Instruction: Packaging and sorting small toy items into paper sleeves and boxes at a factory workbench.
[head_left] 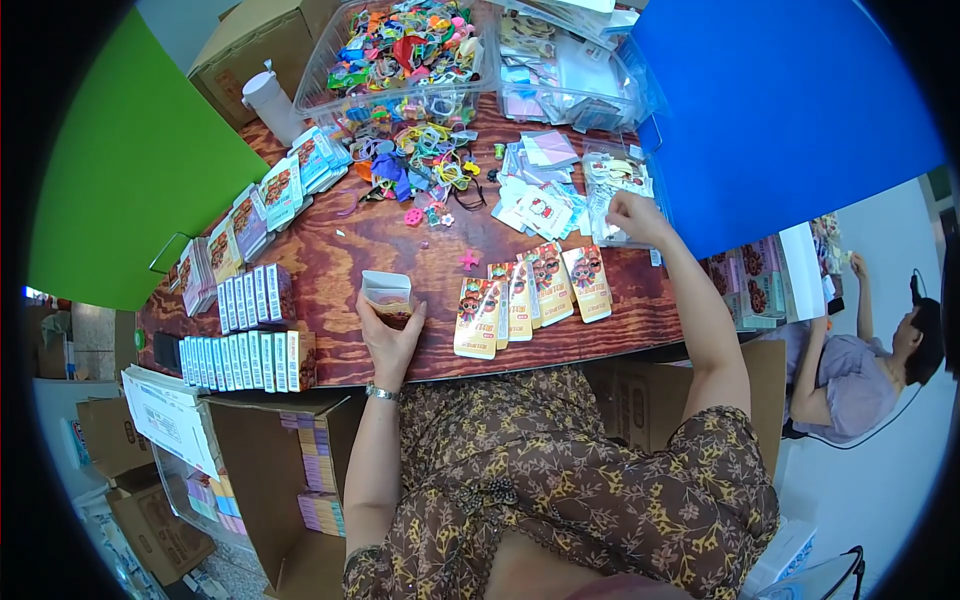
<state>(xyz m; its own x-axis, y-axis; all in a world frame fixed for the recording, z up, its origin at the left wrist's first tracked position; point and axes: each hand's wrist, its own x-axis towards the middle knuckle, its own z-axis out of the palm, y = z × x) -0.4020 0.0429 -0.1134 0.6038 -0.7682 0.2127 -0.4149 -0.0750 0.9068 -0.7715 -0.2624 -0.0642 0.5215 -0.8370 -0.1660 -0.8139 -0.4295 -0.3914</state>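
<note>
My left hand [390,335] is wrapped round a small open-topped card box [387,283], held upright above the table near its front edge. My right hand [640,218] is over a clear plastic tray [600,165] of small flat pieces, its fingers curled together; what they hold, if anything, is hidden. Between my hands lies a fanned row of yellow cards [508,300] printed with cartoon figures. Beyond them is a loose pile of white and pink cards [540,190]. A pink star-shaped trinket [468,260] rests near the yellow cards.
Two rows of small boxes [245,360] stand at the left, with card stacks [280,190] behind. A bin of colourful trinkets [400,45] and a bin of packets [570,75] sit at the back. Green [120,160] and blue panels [790,110] flank the table. Another person [850,380] works at the right.
</note>
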